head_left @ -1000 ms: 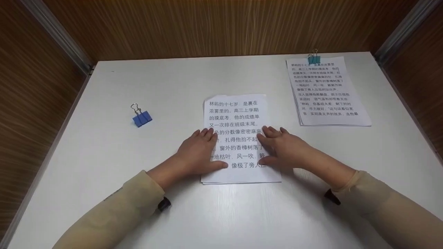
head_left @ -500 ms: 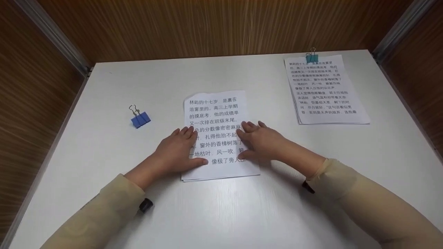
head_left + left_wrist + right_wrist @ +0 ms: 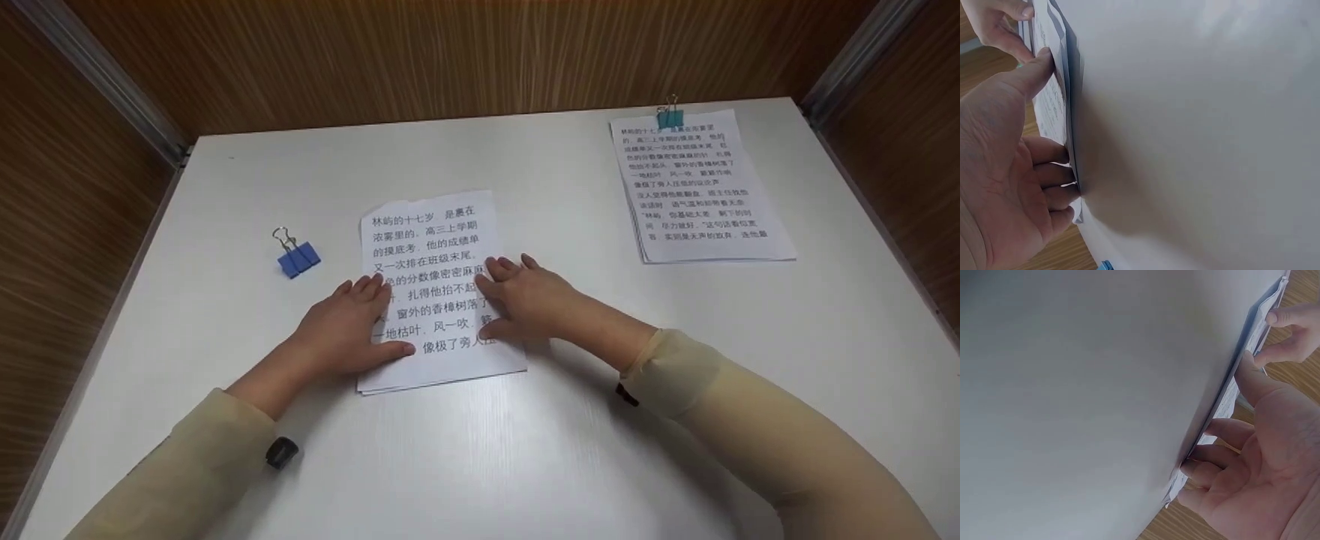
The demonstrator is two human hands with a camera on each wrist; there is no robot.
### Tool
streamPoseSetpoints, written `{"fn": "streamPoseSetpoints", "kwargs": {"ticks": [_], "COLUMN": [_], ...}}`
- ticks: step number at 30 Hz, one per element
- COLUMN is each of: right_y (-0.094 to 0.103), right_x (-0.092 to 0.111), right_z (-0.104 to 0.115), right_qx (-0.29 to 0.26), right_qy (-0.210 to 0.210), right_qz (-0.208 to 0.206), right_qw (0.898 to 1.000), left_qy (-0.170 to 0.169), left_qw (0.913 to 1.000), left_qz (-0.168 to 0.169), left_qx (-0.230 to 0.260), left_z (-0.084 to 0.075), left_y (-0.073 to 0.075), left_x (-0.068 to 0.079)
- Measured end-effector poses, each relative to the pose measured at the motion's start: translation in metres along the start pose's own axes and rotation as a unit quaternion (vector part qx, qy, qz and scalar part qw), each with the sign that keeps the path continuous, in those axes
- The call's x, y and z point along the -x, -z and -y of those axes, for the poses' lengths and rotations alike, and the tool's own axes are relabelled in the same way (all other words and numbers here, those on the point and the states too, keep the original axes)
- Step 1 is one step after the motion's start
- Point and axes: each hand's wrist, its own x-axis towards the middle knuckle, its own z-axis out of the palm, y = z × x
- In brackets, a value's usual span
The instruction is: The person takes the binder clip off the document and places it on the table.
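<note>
A stack of white sheets with printed Chinese text (image 3: 431, 259) lies on the table, slightly askew, its far left corner creased. My left hand (image 3: 339, 327) touches its left edge, fingers relaxed and thumb resting on the top sheet. Opposite it, my right hand (image 3: 531, 301) presses along the right edge, thumb also on the paper. In the left wrist view, the left fingertips (image 3: 1061, 197) meet the stack's side; the right wrist view shows the right fingertips (image 3: 1189, 467) likewise at the edge. Left of the stack lies a blue binder clip (image 3: 300, 259), its wire handles pointing away.
At the back right of the white table (image 3: 600, 450) lies a second printed stack (image 3: 694, 187), with a teal binder clip (image 3: 670, 118) on its top edge. Wood-grain panels (image 3: 480, 56) close off the back and sides.
Both hands have slid the middle stack to the left, and it has turned slightly counterclockwise. The blue clip and the clipped stack shift only a little, with the camera view.
</note>
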Motion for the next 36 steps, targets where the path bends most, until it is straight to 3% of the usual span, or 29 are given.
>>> {"fn": "streamPoseSetpoints", "kwargs": {"ticks": [7,21,30,36], "right_y": [0.002,0.001,-0.003,-0.004], "right_x": [-0.011,-0.024,-0.03,-0.028], "right_z": [0.009,0.021,0.026,0.021], "right_qx": [0.007,0.006,-0.006,-0.035], "right_qy": [-0.008,0.003,0.013,0.001], "right_qz": [0.022,0.019,0.007,-0.005], "right_qw": [1.0,1.0,1.0,0.999], "left_qy": [0.004,0.011,0.019,0.017], "left_qw": [1.0,0.9999,0.9998,0.9997], "left_qz": [0.001,0.007,0.01,0.016], "left_qx": [-0.005,-0.008,-0.004,-0.012], "left_z": [0.009,0.025,0.028,0.027], "left_y": [0.002,0.005,0.008,0.012], "left_x": [0.006,0.014,0.02,0.015]}}
